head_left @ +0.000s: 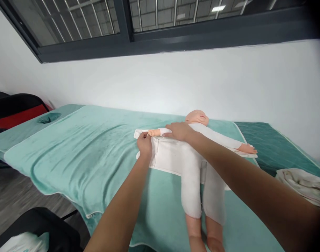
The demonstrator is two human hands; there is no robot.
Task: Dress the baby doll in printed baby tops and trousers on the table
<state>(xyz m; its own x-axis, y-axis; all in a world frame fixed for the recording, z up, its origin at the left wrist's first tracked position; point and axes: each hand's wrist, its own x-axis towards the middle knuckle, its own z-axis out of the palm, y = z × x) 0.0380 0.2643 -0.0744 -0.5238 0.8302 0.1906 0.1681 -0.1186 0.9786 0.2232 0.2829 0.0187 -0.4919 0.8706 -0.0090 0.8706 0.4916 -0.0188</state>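
Note:
A baby doll [191, 185] with a white cloth body lies on its back, its head toward the wall. Under it is spread a white baby garment [167, 157]. My left hand [144, 143] is closed in a pinch at the garment's sleeve, right against the doll's small hand [154, 132]. Exactly what lies between those fingertips is partly hidden. My right hand [179, 131] lies over the doll's arm near the shoulder, its fingers curled round the white cloth of that arm. The doll's other arm [222, 138] stretches out to the right over the cloth.
A pale green towel [97, 147] with folds covers the padded table, which has a face hole [49, 118] at its left end. Crumpled white cloth [301, 183] lies at the right. A black chair [41, 227] stands at the front left. Behind are a wall and barred window.

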